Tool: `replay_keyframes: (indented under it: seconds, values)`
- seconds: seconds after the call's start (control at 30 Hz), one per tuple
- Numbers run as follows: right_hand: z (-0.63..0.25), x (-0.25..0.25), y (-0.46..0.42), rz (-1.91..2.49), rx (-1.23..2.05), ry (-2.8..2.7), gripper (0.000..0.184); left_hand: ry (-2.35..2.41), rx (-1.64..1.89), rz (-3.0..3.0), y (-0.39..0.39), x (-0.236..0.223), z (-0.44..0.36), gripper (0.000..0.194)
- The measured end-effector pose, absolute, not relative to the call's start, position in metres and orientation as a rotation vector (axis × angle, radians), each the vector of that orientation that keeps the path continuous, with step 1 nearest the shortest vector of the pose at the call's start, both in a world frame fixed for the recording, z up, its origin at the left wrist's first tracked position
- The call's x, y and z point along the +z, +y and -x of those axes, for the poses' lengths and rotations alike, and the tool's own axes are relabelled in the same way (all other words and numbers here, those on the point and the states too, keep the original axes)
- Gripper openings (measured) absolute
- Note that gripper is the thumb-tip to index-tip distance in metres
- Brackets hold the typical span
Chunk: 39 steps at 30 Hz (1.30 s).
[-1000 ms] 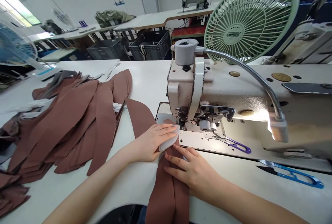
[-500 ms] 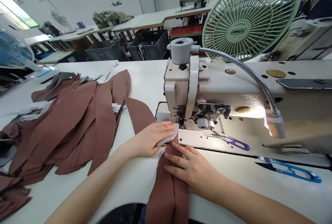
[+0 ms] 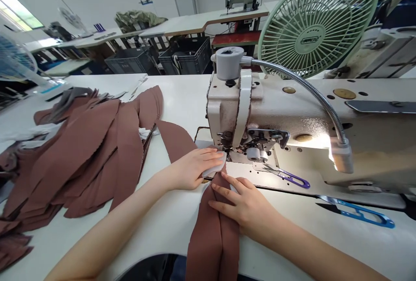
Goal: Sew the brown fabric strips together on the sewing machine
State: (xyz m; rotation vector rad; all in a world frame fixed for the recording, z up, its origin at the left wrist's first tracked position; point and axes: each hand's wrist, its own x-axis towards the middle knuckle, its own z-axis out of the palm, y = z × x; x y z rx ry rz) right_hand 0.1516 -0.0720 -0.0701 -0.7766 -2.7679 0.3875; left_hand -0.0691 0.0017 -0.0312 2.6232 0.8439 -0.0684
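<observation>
My left hand point(image 3: 191, 169) lies beside the needle area, fingers together over a light grey fabric piece point(image 3: 214, 166), its thumb mostly hidden below. A curved brown fabric panel point(image 3: 177, 140) extends from behind this hand towards the left. My right hand point(image 3: 242, 205) rests with fingers spread on a brown fabric strip point(image 3: 208, 233), which has a seam down its length and runs from the presser foot towards me over the table edge. The sewing machine point(image 3: 227, 112) stands directly ahead; its foot partly hides the fabric's far end.
Brown cut panels point(image 3: 91, 151) are heaped on the left of the white table point(image 3: 185, 94). Purple thread snips point(image 3: 292, 178) lie on the machine bed, and blue snips point(image 3: 360, 214) lie nearer me. A green fan point(image 3: 310, 38) and a flexible lamp point(image 3: 339, 155) stand at right.
Both hands and the brown strip appear slightly further right and nearer the needle. The camera view has shifted a little.
</observation>
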Motion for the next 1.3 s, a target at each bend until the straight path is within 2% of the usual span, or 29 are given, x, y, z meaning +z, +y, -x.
replay_keyframes:
  seconds: [0.3,0.73,1.2,1.3]
  values:
    - [-0.154,-0.069,-0.074,0.792,0.272,-2.729,0.036,0.840,-0.039,-2.631,0.003,-0.034,0.062,0.058]
    - [-0.154,-0.070,-0.070,0.836,0.305,-2.761,0.038,0.922,-0.017,-2.617,0.006,-0.033,0.058,0.050]
    - [-0.149,-0.062,-0.079,0.844,0.272,-2.844,0.039,0.907,-0.047,-2.624,0.002,-0.026,0.059,0.052]
    - [-0.148,-0.062,-0.080,0.839,0.250,-2.837,0.038,0.889,-0.049,-2.643,0.004,-0.022,0.058,0.045]
